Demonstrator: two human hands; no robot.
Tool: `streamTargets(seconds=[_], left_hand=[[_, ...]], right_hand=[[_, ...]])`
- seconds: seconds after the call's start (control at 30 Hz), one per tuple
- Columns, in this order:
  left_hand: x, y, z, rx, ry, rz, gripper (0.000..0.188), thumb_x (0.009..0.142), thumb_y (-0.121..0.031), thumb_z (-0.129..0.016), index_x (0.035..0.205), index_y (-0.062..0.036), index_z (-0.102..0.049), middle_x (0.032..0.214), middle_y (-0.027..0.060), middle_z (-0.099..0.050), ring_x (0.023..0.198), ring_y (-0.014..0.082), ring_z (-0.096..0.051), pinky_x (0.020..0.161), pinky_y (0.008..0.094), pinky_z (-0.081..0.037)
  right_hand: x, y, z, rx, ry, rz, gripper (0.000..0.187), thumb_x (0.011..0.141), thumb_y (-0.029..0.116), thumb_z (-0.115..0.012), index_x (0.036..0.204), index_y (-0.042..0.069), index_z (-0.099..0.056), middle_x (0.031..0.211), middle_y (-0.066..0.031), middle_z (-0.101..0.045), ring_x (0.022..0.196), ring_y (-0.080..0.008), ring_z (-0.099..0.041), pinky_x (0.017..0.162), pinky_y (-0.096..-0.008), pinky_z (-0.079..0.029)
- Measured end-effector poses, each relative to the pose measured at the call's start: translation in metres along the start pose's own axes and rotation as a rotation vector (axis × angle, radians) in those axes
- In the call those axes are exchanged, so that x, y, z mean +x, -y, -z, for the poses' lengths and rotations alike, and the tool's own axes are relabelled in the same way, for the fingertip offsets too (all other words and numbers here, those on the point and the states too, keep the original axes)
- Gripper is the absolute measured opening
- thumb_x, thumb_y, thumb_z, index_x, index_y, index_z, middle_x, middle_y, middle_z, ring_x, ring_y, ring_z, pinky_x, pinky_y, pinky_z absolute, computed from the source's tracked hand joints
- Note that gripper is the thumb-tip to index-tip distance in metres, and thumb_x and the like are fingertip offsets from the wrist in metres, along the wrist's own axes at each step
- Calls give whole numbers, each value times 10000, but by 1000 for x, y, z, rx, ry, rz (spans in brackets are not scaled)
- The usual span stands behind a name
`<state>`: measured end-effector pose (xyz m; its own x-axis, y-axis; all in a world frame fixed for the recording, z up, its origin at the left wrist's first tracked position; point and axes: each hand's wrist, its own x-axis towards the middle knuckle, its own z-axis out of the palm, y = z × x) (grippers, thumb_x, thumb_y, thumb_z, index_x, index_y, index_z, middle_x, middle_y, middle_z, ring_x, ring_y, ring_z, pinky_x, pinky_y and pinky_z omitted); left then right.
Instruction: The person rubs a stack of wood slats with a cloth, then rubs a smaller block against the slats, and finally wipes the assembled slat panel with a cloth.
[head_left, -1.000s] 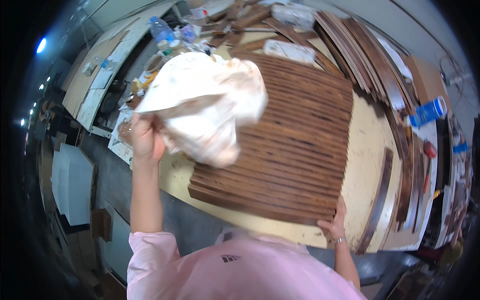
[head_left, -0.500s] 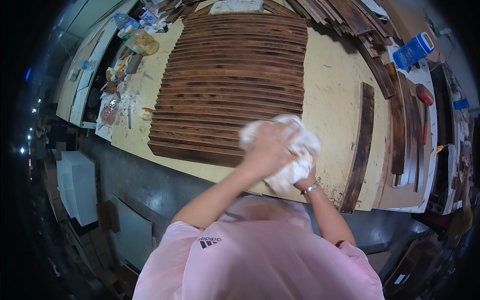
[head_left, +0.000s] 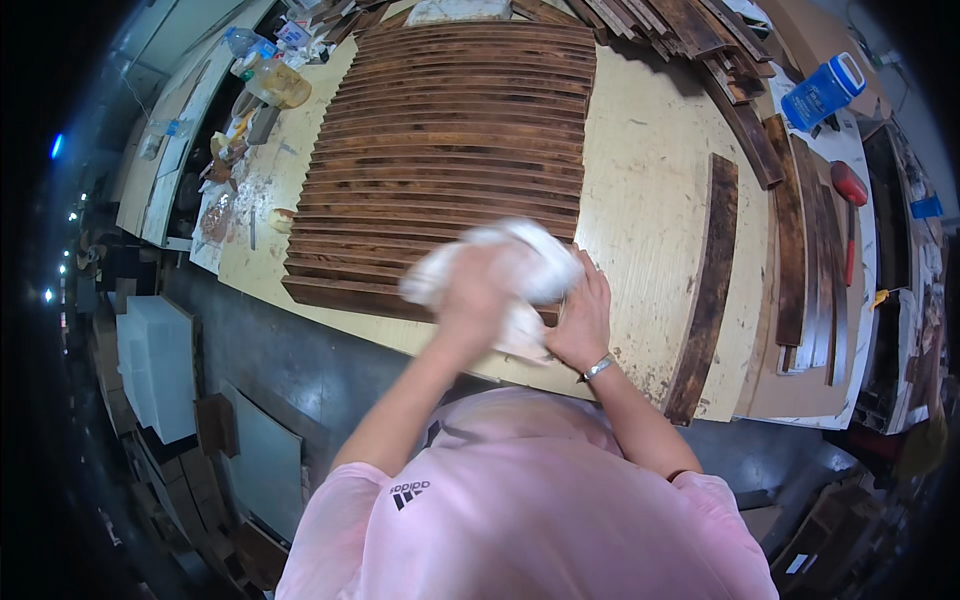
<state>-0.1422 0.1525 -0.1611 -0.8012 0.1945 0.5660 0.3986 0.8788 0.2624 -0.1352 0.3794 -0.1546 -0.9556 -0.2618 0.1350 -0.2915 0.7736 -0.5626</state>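
Observation:
A slatted panel of dark-stained wood strips lies on a pale plywood tabletop. Over its near right part my left hand grips a bunched white cloth, pressed against the slats; hand and cloth are blurred by motion. My right hand, with a silver band at the wrist, rests at the panel's near right corner. Its fingers are stretched along the side edge and hold nothing. The cloth hides that corner in part.
A single dark board lies to the right, with more boards beyond it. A red-headed mallet and blue jug are at far right. Jars stand at back left, and loose strips are heaped at back right.
The left hand has carried the cloth leftward across the near end of the panel. My right hand has come off the cloth and now lies against the panel's right corner.

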Motion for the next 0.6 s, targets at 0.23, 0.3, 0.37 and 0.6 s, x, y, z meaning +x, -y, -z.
streamTargets(seconds=[0.23, 0.3, 0.37, 0.6], left_hand=[[6, 75, 73, -62, 33, 231, 272, 895, -35, -519, 1092, -71, -702, 1200, 169, -652, 1087, 346, -591, 952, 460, -472], [5, 36, 35, -177, -21, 414, 252, 910, -41, -514, 1103, -43, -676, 1168, 169, -649, 1070, 345, -579, 943, 433, -464], [24, -48, 7, -284, 124, 168, 416, 763, 52, -524, 1102, -96, -716, 1198, 141, -635, 1125, 320, -567, 1039, 457, -399], [-6, 84, 61, 23, 103, -18, 323, 839, -93, -598, 1137, -135, -716, 1119, 142, -651, 1064, 339, -597, 964, 447, -473]], right_hand=[[1, 1, 12, 107, 9, -99, 1244, 606, 424, -871, 1533, -37, -180, 1495, -273, -358, 1424, -381, -307, 1192, -483, -185], [2, 4, 10, 92, 25, -96, 1193, 631, 449, -844, 1517, -49, -220, 1502, -267, -355, 1432, -370, -298, 1194, -476, -181], [4, 6, 10, 73, 57, -100, 1115, 672, 488, -800, 1494, -61, -283, 1512, -263, -352, 1450, -353, -279, 1196, -471, -171], [5, 6, 20, 90, 106, -154, 1254, 632, 430, -853, 1531, -68, -135, 1553, -253, -288, 1473, -347, -229, 1217, -463, -135]])
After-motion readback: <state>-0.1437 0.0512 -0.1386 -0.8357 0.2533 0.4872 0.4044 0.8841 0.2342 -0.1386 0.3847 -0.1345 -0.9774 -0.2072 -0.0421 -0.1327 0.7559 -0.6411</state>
